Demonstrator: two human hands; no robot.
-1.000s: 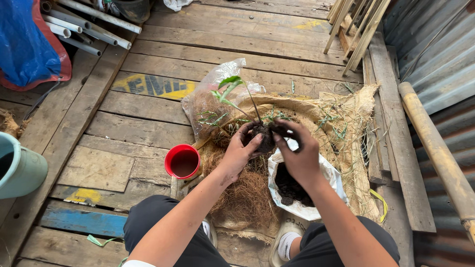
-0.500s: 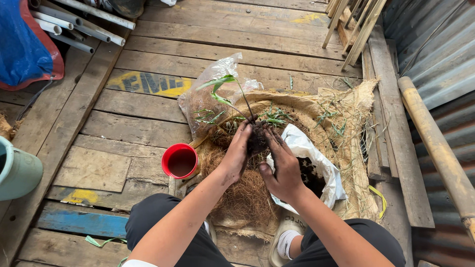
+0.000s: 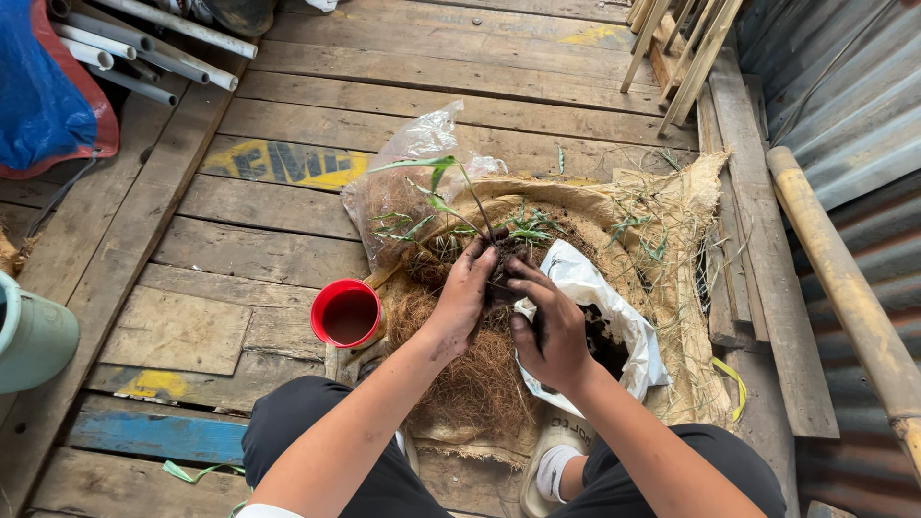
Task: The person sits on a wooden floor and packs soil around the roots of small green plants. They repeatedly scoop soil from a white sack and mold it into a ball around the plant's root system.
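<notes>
Both hands close around a soil ball, seedling up, centre frame.
Far left, a green bucket [image 3: 34, 336]; a red cup [image 3: 347, 313] stands on open planks. A clear plastic bag [image 3: 403, 182] lies above the coir pile [image 3: 475, 374]. Left hand [image 3: 463, 293] and right hand [image 3: 552, 331] each curl a grip on the soil ball [image 3: 504, 273] bearing the seedling [image 3: 441, 187]; the white soil bag [image 3: 600, 307] sits beside, burlap [image 3: 691, 288] and a metal wall crowding the right.
</notes>
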